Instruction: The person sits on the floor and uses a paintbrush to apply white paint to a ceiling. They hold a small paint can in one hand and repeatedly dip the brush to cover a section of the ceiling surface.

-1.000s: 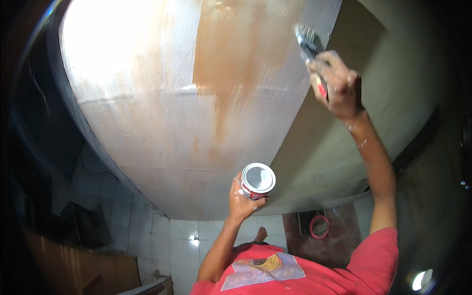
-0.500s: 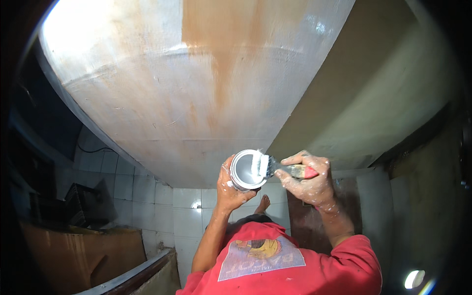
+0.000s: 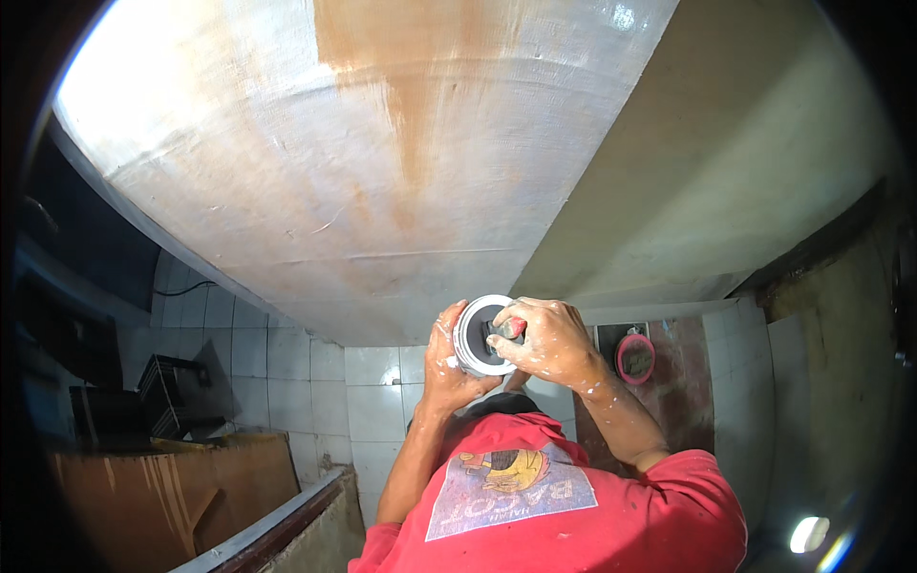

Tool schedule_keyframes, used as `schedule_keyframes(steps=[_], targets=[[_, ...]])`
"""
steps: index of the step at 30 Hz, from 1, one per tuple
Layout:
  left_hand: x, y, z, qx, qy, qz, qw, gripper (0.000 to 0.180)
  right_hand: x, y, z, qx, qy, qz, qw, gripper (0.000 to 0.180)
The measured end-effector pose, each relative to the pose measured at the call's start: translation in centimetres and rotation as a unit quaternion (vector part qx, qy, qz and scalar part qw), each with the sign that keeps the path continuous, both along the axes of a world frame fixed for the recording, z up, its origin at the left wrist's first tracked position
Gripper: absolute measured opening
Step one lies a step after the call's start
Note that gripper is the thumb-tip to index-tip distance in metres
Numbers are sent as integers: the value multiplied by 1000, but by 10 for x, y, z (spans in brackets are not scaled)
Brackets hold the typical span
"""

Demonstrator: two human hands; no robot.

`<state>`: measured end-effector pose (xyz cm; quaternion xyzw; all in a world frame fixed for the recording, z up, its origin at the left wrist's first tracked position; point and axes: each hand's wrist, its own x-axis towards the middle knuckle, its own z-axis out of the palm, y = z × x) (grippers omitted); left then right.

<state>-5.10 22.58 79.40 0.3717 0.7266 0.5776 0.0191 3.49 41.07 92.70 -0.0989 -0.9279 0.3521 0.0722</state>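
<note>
My left hand (image 3: pixel 443 371) is wrapped round the side of a paint can (image 3: pixel 463 339) with a white rim and a grey inside. Held by its handle, a paintbrush (image 3: pixel 516 329) points down into that can; its bristles are hidden inside. My right hand (image 3: pixel 556 346) grips the reddish handle end just over the rim. White paint spots dot both hands. Ahead stands a wall (image 3: pixel 287 210) with a patchy white coat, where orange-brown shows through in streaks.
An olive-toned wall (image 3: pixel 707 162) meets the white one on the right. White tiles (image 3: pixel 374 409) cover the floor. A pink-rimmed round tub (image 3: pixel 634 359) stands at the right. A black rack (image 3: pixel 172 396) and a brown wooden panel (image 3: pixel 181 492) are at the lower left.
My right hand has moved left and brought the paintbrush from above the rim down into the can. The pink-rimmed tub has come into sight beside my right arm.
</note>
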Motion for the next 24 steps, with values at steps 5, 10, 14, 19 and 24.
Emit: schedule_keyframes(steps=[5, 10, 14, 19, 24], targets=[[2, -1, 0, 8, -28, 6, 1000, 120, 2, 3, 10, -28, 0, 1, 1000, 28], [4, -1, 4, 12, -38, 10, 999, 117, 4, -1, 18, -30, 21, 10, 999, 27], [8, 0, 7, 1, -64, 23, 998, 116, 13, -1, 29, -77, 66, 24, 995, 22], [6, 2, 17, -27, -48, 26, 998, 120, 19, -5, 35, -111, 94, 49, 988, 22], [5, 2, 23, -41, -25, 38, 998, 120, 19, 2, 38, -143, 107, 40, 983, 21]])
